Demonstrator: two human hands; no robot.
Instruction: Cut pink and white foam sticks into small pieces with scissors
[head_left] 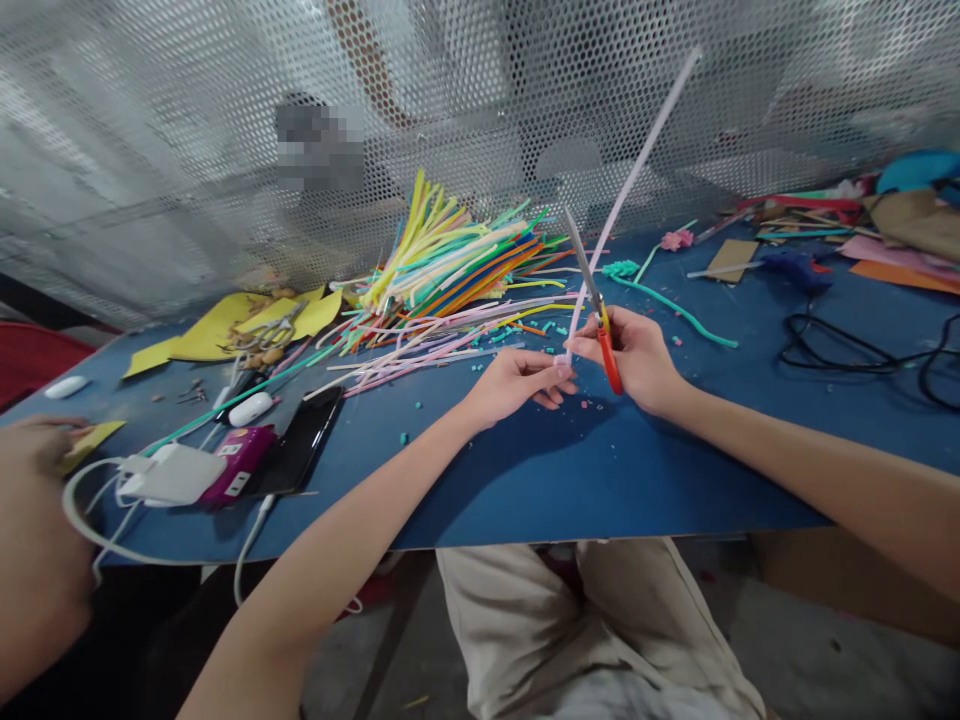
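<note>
Over the middle of the blue table, my left hand (525,382) pinches the lower end of a pale lilac pipe cleaner (634,175), which slants up and to the right. A small lilac bent part shows at the fingertips. Close beside it, my right hand (634,355) is closed around scissors (607,350) with red and yellow handles, blades pointing up. The right thumb and finger also reach the pipe cleaner near its lower end. Whether the blades are fully together is hard to tell. Small teal and pink snippets lie on the table around my hands.
A big bundle of coloured pipe cleaners (457,260) lies behind my hands. A phone (307,440), white charger (176,473) and cables are at left, near another person's hand (37,450). A glue gun (799,270) with black cord sits right. Perforated metal (465,90) stands behind.
</note>
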